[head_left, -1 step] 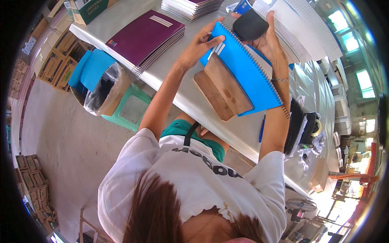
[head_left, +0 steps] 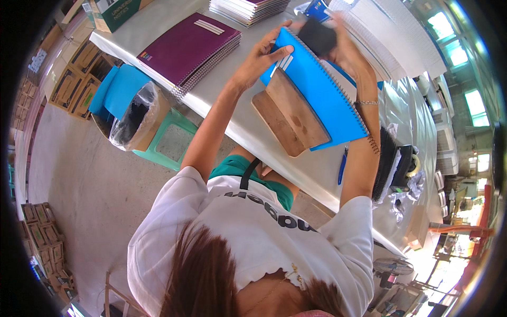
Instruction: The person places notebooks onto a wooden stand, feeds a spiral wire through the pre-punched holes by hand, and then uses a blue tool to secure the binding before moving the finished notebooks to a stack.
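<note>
A blue spiral notebook point(head_left: 317, 87) leans on an angled wooden stand point(head_left: 290, 119). My left hand point(head_left: 265, 50) grips its upper left edge, thumb pressed on the cover beside white label lines and fingers behind. The wire coil point(head_left: 343, 90) runs down the notebook's right side, its lower end sticking out past the corner. My right hand point(head_left: 346, 50), smeared by motion, holds a black rounded pad point(head_left: 318, 37) just right of the notebook's upper end. What the pad is made of cannot be told.
Purple spiral notebooks point(head_left: 187, 45) lie stacked on the left of the white table, with another stack point(head_left: 248, 10) behind. Loose white sheets point(head_left: 391, 37) cover the far right. A blue pen point(head_left: 343, 166) and a black brush point(head_left: 388, 161) are near my right forearm. A lined box point(head_left: 142, 119) stands on a green stool point(head_left: 171, 140).
My right hand and the black pad have shifted left and slightly upward, toward the notebook's upper edge. My left hand and the blue notebook hold nearly the same place.
</note>
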The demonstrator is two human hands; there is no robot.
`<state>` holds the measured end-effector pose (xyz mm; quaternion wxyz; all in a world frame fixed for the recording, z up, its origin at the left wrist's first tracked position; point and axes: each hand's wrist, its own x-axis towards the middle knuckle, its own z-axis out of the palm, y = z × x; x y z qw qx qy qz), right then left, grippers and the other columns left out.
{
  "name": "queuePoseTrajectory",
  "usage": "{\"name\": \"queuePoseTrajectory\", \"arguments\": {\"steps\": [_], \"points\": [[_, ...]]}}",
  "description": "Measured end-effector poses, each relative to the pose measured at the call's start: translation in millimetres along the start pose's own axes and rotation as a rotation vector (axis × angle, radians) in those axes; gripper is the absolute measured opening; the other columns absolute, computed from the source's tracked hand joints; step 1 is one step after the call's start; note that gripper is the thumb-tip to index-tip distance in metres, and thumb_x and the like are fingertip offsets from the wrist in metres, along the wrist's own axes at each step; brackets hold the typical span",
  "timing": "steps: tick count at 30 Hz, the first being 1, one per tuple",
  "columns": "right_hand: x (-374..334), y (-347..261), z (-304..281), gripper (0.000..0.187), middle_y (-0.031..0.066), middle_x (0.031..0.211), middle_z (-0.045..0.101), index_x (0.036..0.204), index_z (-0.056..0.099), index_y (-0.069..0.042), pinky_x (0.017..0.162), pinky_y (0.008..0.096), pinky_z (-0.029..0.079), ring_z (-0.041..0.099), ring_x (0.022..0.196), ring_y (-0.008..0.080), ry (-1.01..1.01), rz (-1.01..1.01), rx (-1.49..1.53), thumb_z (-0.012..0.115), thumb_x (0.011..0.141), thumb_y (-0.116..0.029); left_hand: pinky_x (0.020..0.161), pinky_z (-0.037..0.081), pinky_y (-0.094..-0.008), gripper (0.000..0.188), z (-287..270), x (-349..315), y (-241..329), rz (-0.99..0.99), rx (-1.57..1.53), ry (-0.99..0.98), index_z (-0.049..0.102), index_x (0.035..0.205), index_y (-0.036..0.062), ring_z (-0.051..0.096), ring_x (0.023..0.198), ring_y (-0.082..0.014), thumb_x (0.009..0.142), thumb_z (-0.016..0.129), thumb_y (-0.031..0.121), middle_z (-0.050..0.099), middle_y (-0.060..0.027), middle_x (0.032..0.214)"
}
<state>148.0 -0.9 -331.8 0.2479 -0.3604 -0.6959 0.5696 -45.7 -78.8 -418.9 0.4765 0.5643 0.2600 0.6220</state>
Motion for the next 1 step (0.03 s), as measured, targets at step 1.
{"name": "queuePoseTrajectory", "arguments": {"steps": [1], "points": [[-1.8, 1.7, 0.6, 0.1, 0.0147, 0.138, 0.047, 0.144, 0.033, -0.005, 0.095, 0.0403, 0.047, 0.054, 0.118, 0.0279, 0.003, 0.002, 0.006, 0.026, 0.081, -0.082, 0.104, 0.033, -0.0327, 0.067, -0.5, 0.7, -0.8, 0.01, 0.001, -0.002, 0.036, 0.145, 0.0149, 0.049, 0.113, -0.0145, 0.088, 0.067, 0.031, 0.051, -0.0029, 0.128]]}}
